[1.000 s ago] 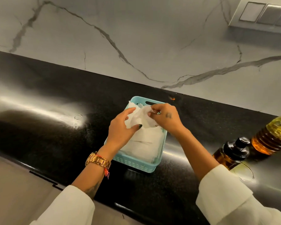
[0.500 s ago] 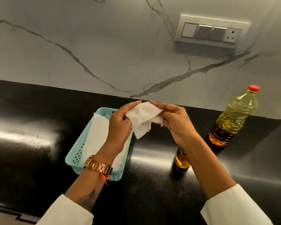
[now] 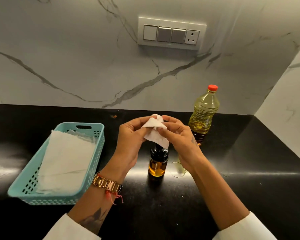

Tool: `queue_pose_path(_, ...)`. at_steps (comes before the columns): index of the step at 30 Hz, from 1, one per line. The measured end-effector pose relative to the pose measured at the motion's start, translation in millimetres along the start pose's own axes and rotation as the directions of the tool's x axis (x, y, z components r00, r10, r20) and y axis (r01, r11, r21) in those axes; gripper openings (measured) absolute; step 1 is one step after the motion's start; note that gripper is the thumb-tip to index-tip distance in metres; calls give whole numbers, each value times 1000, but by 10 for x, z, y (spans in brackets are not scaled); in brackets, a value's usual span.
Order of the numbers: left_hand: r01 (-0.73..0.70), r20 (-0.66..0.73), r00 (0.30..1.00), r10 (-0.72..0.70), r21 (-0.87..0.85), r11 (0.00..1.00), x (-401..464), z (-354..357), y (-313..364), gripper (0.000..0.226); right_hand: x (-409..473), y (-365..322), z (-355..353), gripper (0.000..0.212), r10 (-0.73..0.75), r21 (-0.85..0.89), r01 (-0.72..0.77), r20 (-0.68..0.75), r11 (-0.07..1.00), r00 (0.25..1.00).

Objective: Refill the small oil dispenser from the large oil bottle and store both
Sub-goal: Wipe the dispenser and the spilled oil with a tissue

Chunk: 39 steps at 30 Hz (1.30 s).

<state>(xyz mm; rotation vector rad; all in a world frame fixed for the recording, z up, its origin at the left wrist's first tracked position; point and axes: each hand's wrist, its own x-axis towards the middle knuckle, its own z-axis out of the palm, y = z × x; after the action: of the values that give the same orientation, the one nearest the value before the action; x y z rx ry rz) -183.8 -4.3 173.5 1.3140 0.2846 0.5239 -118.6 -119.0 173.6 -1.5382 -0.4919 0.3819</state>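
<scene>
The small oil dispenser (image 3: 158,161), amber glass with a black top, stands upright on the black counter (image 3: 249,187) in the middle. Directly above it my left hand (image 3: 130,141) and my right hand (image 3: 178,137) both pinch a crumpled white tissue (image 3: 155,134), whose lower edge hangs over the dispenser's top. The large oil bottle (image 3: 203,113), clear plastic with yellow oil and a red cap, stands upright behind my right hand near the wall.
A turquoise plastic basket (image 3: 29,186) holding white tissues (image 3: 64,163) sits on the counter at the left. A ring of spilled oil (image 3: 177,170) lies right of the dispenser. A switch panel (image 3: 171,33) is on the marble wall. The side wall closes the right end.
Both hands lifted a tissue out of the basket and carried it right, over the dispenser. The tissue is now more crumpled. My view has turned right and up.
</scene>
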Motion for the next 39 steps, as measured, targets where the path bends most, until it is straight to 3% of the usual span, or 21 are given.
queue_pose_path(5, -72, 13, 997, 71, 96, 993, -12, 149, -93, 22, -62, 58, -201, 14, 0, 69, 0, -3, 998, 1000)
queue_pose_path(9, -209, 28, 977, 214, 357, 910, -56, 219, -147, 36, -75, 116, -291, 36, -163, -136, 144, -140, 980, 977)
queue_pose_path(12, -197, 94, 980, 173, 454, 869, -75, 264, -168, 40, -85, 178, -341, 42, -277, -272, 225, -171, 935, 945)
queue_pose_path(14, -71, 146, 989, 18, 366, 928, -82, 291, -141, 34, -93, 204, -384, 30, -342, -306, 273, -202, 912, 918)
queue_pose_path(17, 207, 264, 941, -212, 47, 977, -63, 321, -53, 29, -89, 232, -456, 25, -322, -241, 256, -291, 936, 901)
queue_pose_path(22, -32, 181, 983, -10, 229, 973, -64, 381, -105, 30, -108, 196, -418, 21, -201, -27, 203, -304, 979, 931)
queue_pose_path(25, -134, 68, 991, 119, 306, 942, -33, 410, -147, 27, -143, 205, -363, 35, -130, 131, 152, -165, 980, 978)
queue_pose_path(27, -165, 32, 986, 164, 342, 925, -21, 412, -159, 24, -172, 248, -332, 49, -198, 87, 206, -90, 975, 976)
queue_pose_path(30, -167, 57, 986, 157, 368, 915, -22, 381, -147, 22, -186, 268, -357, 42, -351, -104, 340, -113, 935, 930)
queue_pose_path(34, -154, 155, 983, 102, 372, 915, 15, 188, -177, 22, -103, 284, -524, 29, -308, -61, 302, -159, 951, 938)
queue_pose_path(37, -196, 86, 980, 182, 601, 775, 60, 2, -395, 34, 11, 417, -609, 29, -244, -99, 228, -202, 969, 949)
queue_pose_path(39, -157, 96, 987, 126, 703, 694, 101, -83, -576, 50, 87, 545, -593, 30, -236, -190, 194, -232, 962, 944)
